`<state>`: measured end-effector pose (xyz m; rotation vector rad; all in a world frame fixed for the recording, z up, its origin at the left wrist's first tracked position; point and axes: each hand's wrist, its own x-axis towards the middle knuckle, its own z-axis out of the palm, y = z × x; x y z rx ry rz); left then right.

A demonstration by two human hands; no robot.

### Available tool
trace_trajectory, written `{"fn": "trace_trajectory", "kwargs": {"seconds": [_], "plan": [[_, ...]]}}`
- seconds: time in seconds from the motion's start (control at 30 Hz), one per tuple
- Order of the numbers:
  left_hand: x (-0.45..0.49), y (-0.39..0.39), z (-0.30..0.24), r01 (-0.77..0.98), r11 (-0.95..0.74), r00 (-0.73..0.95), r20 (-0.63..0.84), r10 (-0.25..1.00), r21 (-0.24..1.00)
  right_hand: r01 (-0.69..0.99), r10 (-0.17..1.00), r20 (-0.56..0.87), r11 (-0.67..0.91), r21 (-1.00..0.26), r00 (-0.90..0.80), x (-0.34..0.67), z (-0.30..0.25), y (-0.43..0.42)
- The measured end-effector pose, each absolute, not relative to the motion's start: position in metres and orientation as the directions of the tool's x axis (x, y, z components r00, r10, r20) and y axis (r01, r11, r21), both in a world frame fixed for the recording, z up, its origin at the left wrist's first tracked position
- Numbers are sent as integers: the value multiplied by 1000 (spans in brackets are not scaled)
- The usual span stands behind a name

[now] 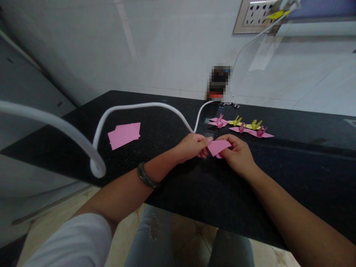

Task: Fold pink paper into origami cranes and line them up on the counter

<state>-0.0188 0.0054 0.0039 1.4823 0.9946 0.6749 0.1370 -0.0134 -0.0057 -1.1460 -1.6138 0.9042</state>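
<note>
A folded pink paper point(217, 147) sits between both hands just above the black counter point(172, 174). My left hand point(192, 145) pinches its left corner with the fingers closed. My right hand point(237, 153) grips its right side, fingers curled around it. A grey bangle is on my left wrist.
A small stack of pink paper sheets point(124, 135) lies on the counter to the left. Several finished pink and yellow paper cranes point(241, 126) stand in a row behind the hands. A white cable point(116, 111) loops across the counter to a wall socket point(254, 16). The counter's near edge runs over my knees.
</note>
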Motion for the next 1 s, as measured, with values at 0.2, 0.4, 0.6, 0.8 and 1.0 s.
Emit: {"fn": "trace_trajectory", "kwargs": {"seconds": [0.2,0.4,0.6,0.8,1.0], "plan": [[-21,2,4,230,31,607,-169,777,973,233,946,287,316,-920,-151,137,-6,-16],[-21,3,5,145,54,528,-123,840,988,84,972,221,227,-970,-82,136,-6,-15],[-22,8,3,9,60,332,-60,941,998,-10,984,76,75,-997,-163,136,-5,-15],[-23,6,2,-12,100,403,-87,911,995,-97,981,68,52,-994,-180,135,-4,-17],[-22,4,4,13,95,444,-91,891,995,-59,984,90,82,-995,-153,136,-8,-14]]}}
